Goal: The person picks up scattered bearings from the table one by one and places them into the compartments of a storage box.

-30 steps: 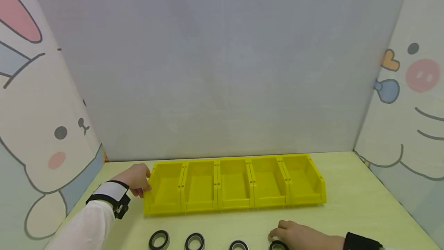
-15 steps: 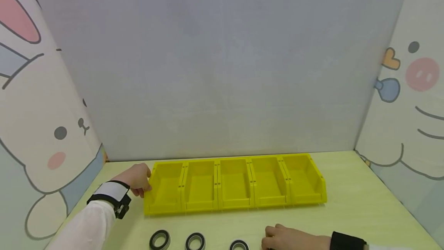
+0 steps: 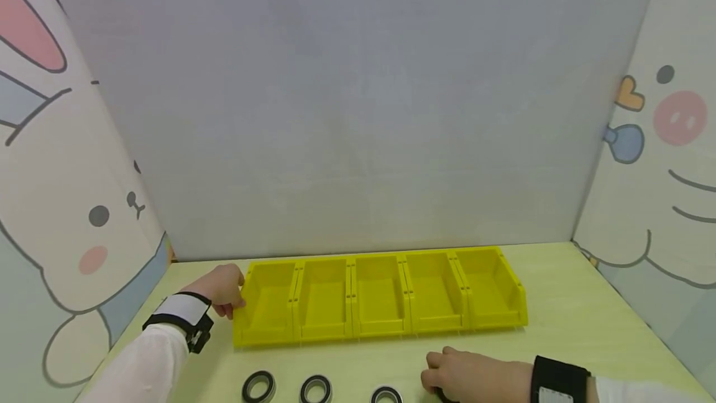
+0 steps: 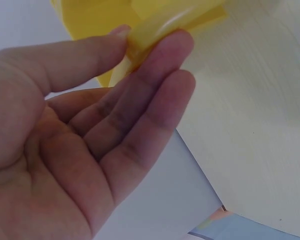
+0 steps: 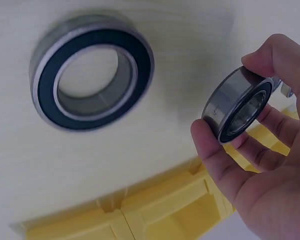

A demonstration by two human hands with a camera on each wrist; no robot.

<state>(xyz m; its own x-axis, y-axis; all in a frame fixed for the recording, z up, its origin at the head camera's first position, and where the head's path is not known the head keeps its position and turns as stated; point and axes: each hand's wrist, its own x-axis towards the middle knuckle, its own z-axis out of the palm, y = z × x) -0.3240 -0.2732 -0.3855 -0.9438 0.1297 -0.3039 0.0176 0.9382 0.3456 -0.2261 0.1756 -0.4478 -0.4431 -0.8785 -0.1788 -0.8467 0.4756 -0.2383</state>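
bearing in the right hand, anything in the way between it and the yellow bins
Nothing visible: in the head view, only tabletop shows between the bearing in the right hand and the row of yellow bins. Three other bearings lie to the left; the bins' low front walls would likely need clearing.

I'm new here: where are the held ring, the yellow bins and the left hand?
Held ring (image 5: 226,101), right wrist view: outer metal side.
Yellow bins (image 3: 381,328), head view: middle bin's front wall.
Left hand (image 3: 220,285), head view: back of the hand.
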